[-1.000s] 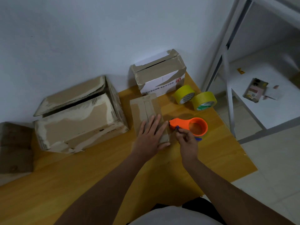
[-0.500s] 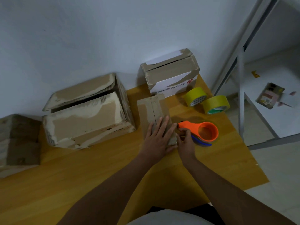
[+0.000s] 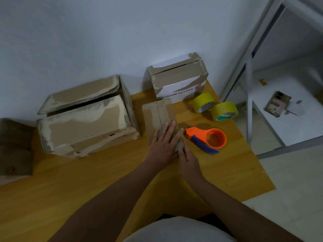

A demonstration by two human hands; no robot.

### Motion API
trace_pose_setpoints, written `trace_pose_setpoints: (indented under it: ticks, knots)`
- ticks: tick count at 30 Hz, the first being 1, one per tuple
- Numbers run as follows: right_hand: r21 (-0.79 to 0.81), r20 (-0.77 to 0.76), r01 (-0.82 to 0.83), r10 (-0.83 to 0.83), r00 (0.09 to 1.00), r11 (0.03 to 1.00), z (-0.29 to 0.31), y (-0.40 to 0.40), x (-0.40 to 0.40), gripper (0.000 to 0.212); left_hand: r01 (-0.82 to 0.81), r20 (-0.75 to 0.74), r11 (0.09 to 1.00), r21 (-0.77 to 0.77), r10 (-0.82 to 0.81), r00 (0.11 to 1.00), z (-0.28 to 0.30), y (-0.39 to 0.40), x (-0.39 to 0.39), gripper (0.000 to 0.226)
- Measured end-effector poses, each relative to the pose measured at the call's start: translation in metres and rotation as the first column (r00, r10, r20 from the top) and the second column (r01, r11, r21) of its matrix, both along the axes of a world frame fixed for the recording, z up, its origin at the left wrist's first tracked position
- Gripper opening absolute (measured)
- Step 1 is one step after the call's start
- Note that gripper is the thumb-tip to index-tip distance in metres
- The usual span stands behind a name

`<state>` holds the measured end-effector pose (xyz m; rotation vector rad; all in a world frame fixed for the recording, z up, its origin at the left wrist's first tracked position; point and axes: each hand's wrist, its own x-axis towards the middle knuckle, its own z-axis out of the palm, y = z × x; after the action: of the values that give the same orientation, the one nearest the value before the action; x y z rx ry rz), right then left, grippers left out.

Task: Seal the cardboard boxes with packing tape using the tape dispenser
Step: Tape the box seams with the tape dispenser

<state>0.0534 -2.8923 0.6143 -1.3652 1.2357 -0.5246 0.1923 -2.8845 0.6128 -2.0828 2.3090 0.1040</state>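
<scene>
Left hand: our left hand (image 3: pixel 163 145) lay flat on the small box (image 3: pixel 161 117), fingers straight and spread, pressing the lid near its near end; it gripped nothing.
Right hand: our right hand (image 3: pixel 187 158) sat at the box's near right corner, fingers extended against the side; whether they pinched a tape end we could not tell.
Small box: it stood near the middle of the bench's (image 3: pixel 73 186) far half, a strip of tape along its centre seam.
Dispenser: the orange dispenser (image 3: pixel 208 138) lay on its side just right of the box, toward the bench's right edge, in neither hand.
Rolls: two yellow rolls (image 3: pixel 215 107) rested near the far right corner, touching each other.
Other boxes: the big box (image 3: pixel 87 123) at the far left and the white box (image 3: pixel 178 79) at the far edge both showed gaping flaps, apparently unsealed.
Risk, box: we judged the light box could slide or tip if the right hand pushed sideways harder than the left held it down.
Risk, tape: an end rubbed down unevenly could wrinkle or lift at the corner.
Risk, dispenser: lying close to the right hand, it could be knocked toward the right edge, and reaching for it carelessly could meet its cutter.
</scene>
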Motion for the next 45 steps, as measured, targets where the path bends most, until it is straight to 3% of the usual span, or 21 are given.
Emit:
trace_pose_setpoints:
  ticks: [6, 11, 14, 16, 19, 21, 23, 24, 26, 28, 31, 33, 37, 45]
  knots:
    - [-0.048, -0.004, -0.115, 0.115, 0.993, 0.992, 0.005, -0.019, -0.004, 0.054, -0.001, 0.011, 0.999, 0.033, 0.001, 1.000, 0.003, -0.002, -0.001, 0.073]
    - [-0.098, 0.011, -0.099, 0.101, 0.995, 0.990, 0.007, -0.018, -0.003, 0.051, 0.004, -0.049, 0.992, 0.122, 0.002, 0.999, 0.012, -0.001, -0.002, 0.075]
    - [-0.129, -0.074, -0.111, 0.102, 0.992, 0.985, 0.009, -0.018, -0.001, 0.052, 0.042, -0.275, 0.972, 0.233, 0.025, 0.961, 0.033, -0.008, 0.006, 0.077]
    - [-0.133, -0.164, -0.165, 0.142, 0.976, 0.977, 0.011, -0.020, -0.001, 0.052, 0.010, -0.460, 0.972, 0.236, 0.102, 0.882, 0.052, -0.008, 0.021, 0.066]
    - [-0.149, -0.205, -0.219, 0.186, 0.961, 0.964, 0.018, -0.024, -0.008, 0.059, -0.311, -0.707, 0.943, 0.117, 0.299, 0.641, 0.068, 0.013, 0.048, 0.046]
    - [-0.262, -0.254, -0.269, 0.202, 0.946, 0.927, 0.021, -0.023, -0.009, 0.069, -0.556, -0.847, 0.812, 0.177, 0.413, 0.334, 0.064, 0.038, 0.061, 0.031]
    - [-0.399, -0.388, -0.431, 0.277, 0.879, 0.809, 0.021, -0.024, -0.006, 0.075, -0.661, -0.885, 0.649, 0.377, 0.463, -0.050, 0.051, 0.062, 0.065, 0.022]
    - [-0.435, -0.487, -0.543, 0.320, 0.813, 0.718, 0.021, -0.025, -0.003, 0.075, -0.644, -0.845, 0.579, 0.500, 0.487, -0.219, 0.041, 0.072, 0.063, 0.022]
    - [-0.441, -0.670, -0.734, 0.356, 0.652, 0.516, 0.020, -0.031, 0.007, 0.074, -0.531, -0.719, 0.489, 0.692, 0.534, -0.445, 0.020, 0.087, 0.057, 0.033]
    - [-0.416, -0.781, -0.833, 0.326, 0.532, 0.363, 0.020, -0.036, 0.019, 0.074, -0.394, -0.617, 0.480, 0.784, 0.527, -0.585, 0.006, 0.092, 0.046, 0.046]
    - [-0.360, -0.867, -0.895, 0.261, 0.425, 0.263, 0.019, -0.042, 0.032, 0.076, -0.308, -0.548, 0.531, 0.789, 0.384, -0.743, 0.004, 0.088, 0.031, 0.047]
    - [-0.333, -0.891, -0.908, 0.231, 0.391, 0.255, 0.016, -0.043, 0.034, 0.077, -0.349, -0.574, 0.551, 0.758, 0.309, -0.758, 0.006, 0.086, 0.027, 0.041]
    - [-0.306, -0.912, -0.917, 0.197, 0.359, 0.257, 0.011, -0.041, 0.033, 0.077, -0.423, -0.678, 0.603, 0.676, 0.284, -0.678, 0.006, 0.090, 0.022, 0.015]
    - [-0.303, -0.920, -0.923, 0.180, 0.349, 0.237, 0.010, -0.040, 0.033, 0.076, -0.540, -0.744, 0.579, 0.611, 0.188, -0.641, -0.002, 0.088, 0.015, 0.012]
